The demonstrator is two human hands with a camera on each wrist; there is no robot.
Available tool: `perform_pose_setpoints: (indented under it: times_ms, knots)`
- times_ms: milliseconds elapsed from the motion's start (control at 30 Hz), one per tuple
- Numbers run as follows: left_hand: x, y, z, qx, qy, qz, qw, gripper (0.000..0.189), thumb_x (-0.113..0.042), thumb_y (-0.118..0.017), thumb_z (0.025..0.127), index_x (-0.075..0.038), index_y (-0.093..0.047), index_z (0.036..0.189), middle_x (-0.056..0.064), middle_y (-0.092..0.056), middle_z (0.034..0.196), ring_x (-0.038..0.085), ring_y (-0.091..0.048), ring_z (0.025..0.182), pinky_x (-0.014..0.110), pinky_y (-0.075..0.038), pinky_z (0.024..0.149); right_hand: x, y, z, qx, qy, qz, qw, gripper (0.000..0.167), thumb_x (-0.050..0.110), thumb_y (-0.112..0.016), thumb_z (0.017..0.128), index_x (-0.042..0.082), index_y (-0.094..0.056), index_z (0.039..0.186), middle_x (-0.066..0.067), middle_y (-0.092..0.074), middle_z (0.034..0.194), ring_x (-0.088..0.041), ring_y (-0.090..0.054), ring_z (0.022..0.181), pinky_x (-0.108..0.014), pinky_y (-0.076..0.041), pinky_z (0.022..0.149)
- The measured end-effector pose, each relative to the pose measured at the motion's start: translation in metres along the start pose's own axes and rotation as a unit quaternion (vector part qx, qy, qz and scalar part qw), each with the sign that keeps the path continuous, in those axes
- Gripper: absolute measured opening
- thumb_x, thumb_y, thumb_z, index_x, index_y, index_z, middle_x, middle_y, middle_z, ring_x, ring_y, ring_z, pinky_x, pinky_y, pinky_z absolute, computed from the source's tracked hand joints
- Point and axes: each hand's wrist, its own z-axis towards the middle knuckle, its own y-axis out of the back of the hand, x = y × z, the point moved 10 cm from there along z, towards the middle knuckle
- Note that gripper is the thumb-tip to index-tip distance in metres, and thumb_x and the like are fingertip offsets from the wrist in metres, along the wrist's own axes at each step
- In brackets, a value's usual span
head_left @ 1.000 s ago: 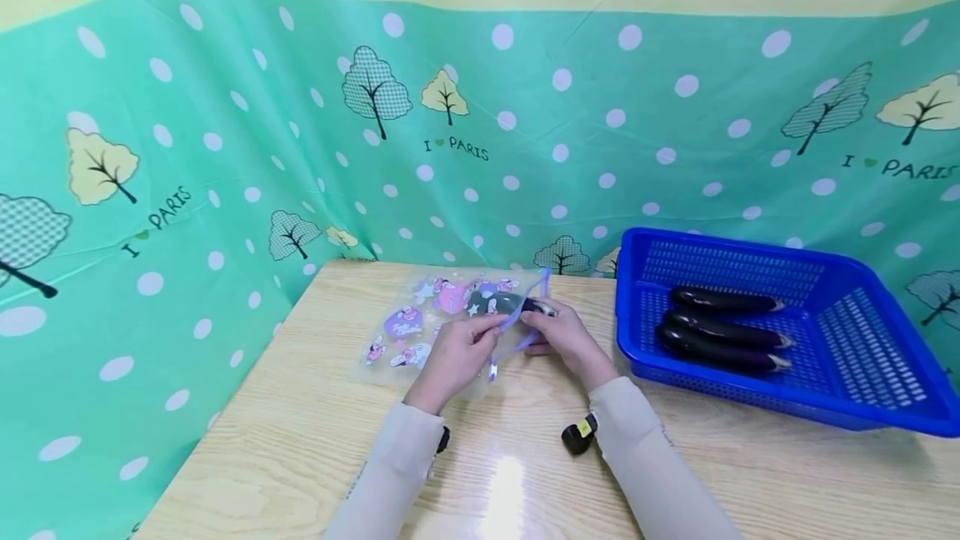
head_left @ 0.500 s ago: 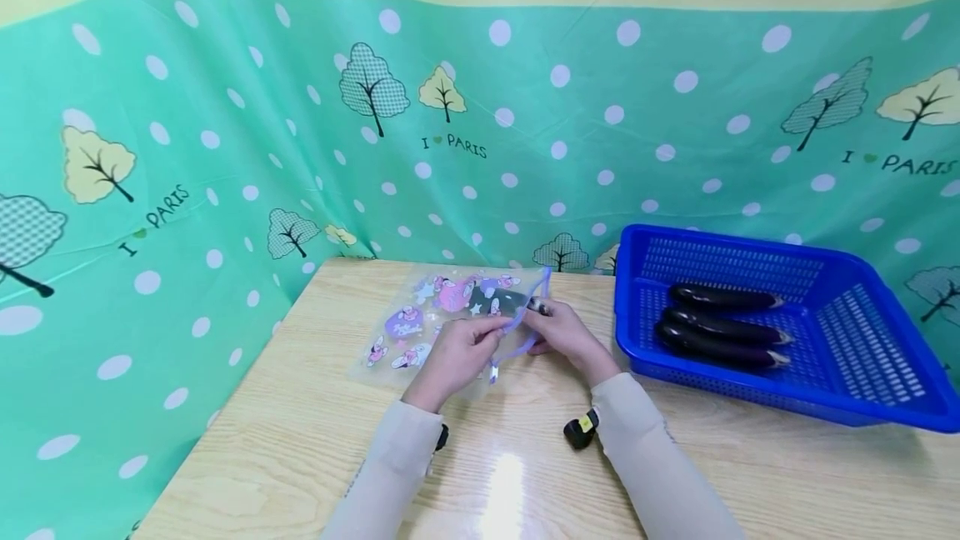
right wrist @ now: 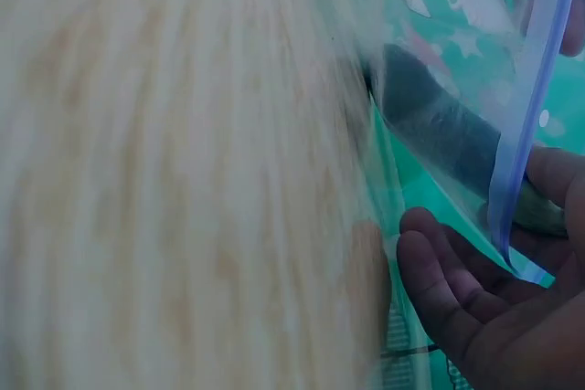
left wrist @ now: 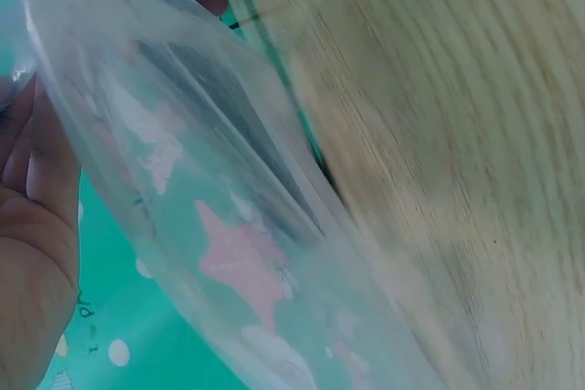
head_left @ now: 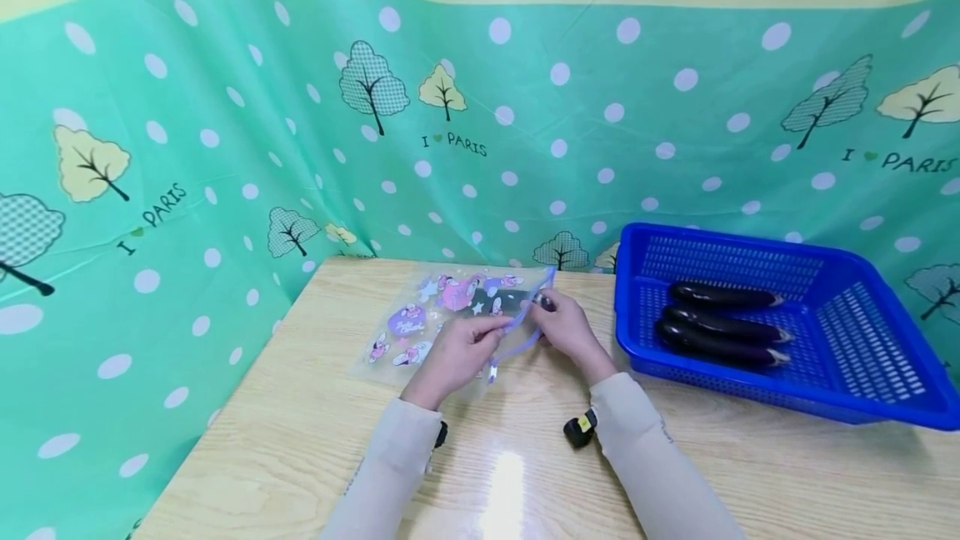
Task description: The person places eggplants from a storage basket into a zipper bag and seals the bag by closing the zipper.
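A clear zip bag [head_left: 408, 348] with pink and purple cartoon prints lies on the table, its purple-edged mouth facing right. My left hand [head_left: 456, 357] pinches the near part of that mouth between thumb and fingers. Most of an eggplant [right wrist: 439, 121] is inside the bag, dark through the plastic, with its stem end at the opening. My right hand [head_left: 567, 329] holds the stem end, the thumb on top and fingers beneath, as the right wrist view shows. In the left wrist view the bag [left wrist: 174, 253] hides much of the eggplant.
To the right, a blue plastic basket [head_left: 750, 242] stands on the wooden table [head_left: 300, 432] with three eggplants [head_left: 723, 326] lying in it. A green patterned curtain [head_left: 450, 207] hangs behind and along the left side. A zipper slider [head_left: 492, 372] sits at the bag's near corner.
The eggplant's stem end has gone farther left into the bag, so less of it shows outside. My right hand has stayed close to the mouth; my left hand has hardly moved.
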Motion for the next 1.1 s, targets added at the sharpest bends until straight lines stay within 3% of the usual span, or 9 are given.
perform_pose_setpoints:
  times_ms: [100,333,433,567,667,900,1100]
  knots:
    - [0.001,-0.001,0.0,0.008,0.011,-0.008,0.9999,0.027,-0.015,-0.058,0.102,-0.014,-0.073,0.126,-0.002,-0.05,0.06,0.007,-0.039,0.046,0.022,-0.034,0.042,0.001,0.003,0.001,-0.011,0.005,-0.008,0.9999,0.022,0.026,-0.067,0.098,0.007,-0.07,0.108,-0.01,-0.063,0.086,-0.021,-0.058,0.067,-0.03,-0.051,0.056]
    - [0.002,-0.005,0.0,0.027,0.018,-0.008,0.9994,0.027,-0.017,-0.06,0.102,-0.016,-0.073,0.126,0.0,-0.057,0.068,0.007,-0.042,0.049,0.022,-0.037,0.043,-0.001,0.004,0.005,-0.018,0.0,-0.03,0.9994,0.03,0.03,-0.072,0.094,0.007,-0.073,0.114,-0.012,-0.068,0.099,-0.02,-0.058,0.072,-0.028,-0.048,0.059]
    - [0.001,-0.006,-0.001,0.028,0.017,-0.009,0.9994,0.027,-0.017,-0.06,0.102,-0.016,-0.073,0.126,-0.001,-0.058,0.071,0.007,-0.043,0.05,0.024,-0.039,0.045,-0.003,0.008,0.004,-0.037,-0.016,-0.036,0.9985,0.03,0.033,-0.073,0.094,0.007,-0.073,0.109,-0.01,-0.066,0.089,-0.019,-0.056,0.066,-0.028,-0.047,0.055]
    - [0.0,-0.007,-0.002,0.027,0.013,-0.009,0.9995,0.026,-0.017,-0.06,0.102,-0.015,-0.074,0.124,-0.003,-0.055,0.066,0.007,-0.043,0.049,0.024,-0.038,0.044,-0.008,0.013,0.004,-0.058,-0.033,-0.037,0.9971,0.029,0.035,-0.073,0.094,0.006,-0.067,0.09,-0.005,-0.052,0.068,-0.016,-0.049,0.055,-0.026,-0.042,0.049]
    - [0.001,-0.008,-0.001,0.026,0.014,-0.009,0.9995,0.027,-0.017,-0.059,0.102,-0.014,-0.074,0.124,-0.004,-0.053,0.061,0.007,-0.042,0.048,0.023,-0.037,0.043,-0.009,0.014,0.006,-0.061,-0.033,-0.046,0.9965,0.031,0.035,-0.073,0.094,0.007,-0.064,0.085,-0.003,-0.049,0.063,-0.015,-0.047,0.052,-0.026,-0.039,0.047]
    - [0.001,-0.011,-0.001,0.033,0.017,-0.01,0.9993,0.027,-0.018,-0.059,0.102,-0.015,-0.073,0.125,-0.003,-0.056,0.061,0.007,-0.044,0.047,0.023,-0.037,0.041,-0.019,0.014,0.007,-0.07,-0.061,-0.035,0.9951,0.027,0.033,-0.072,0.096,0.007,-0.071,0.1,-0.005,-0.052,0.055,-0.015,-0.048,0.04,-0.026,-0.039,0.037]
    - [0.002,-0.014,-0.001,0.043,0.024,-0.009,0.9988,0.027,-0.018,-0.059,0.102,-0.015,-0.073,0.126,-0.003,-0.055,0.062,0.007,-0.044,0.047,0.023,-0.037,0.042,-0.021,0.017,0.007,-0.095,-0.055,-0.042,0.9931,0.028,0.032,-0.071,0.096,0.006,-0.073,0.107,-0.005,-0.052,0.051,-0.015,-0.049,0.038,-0.025,-0.039,0.036]
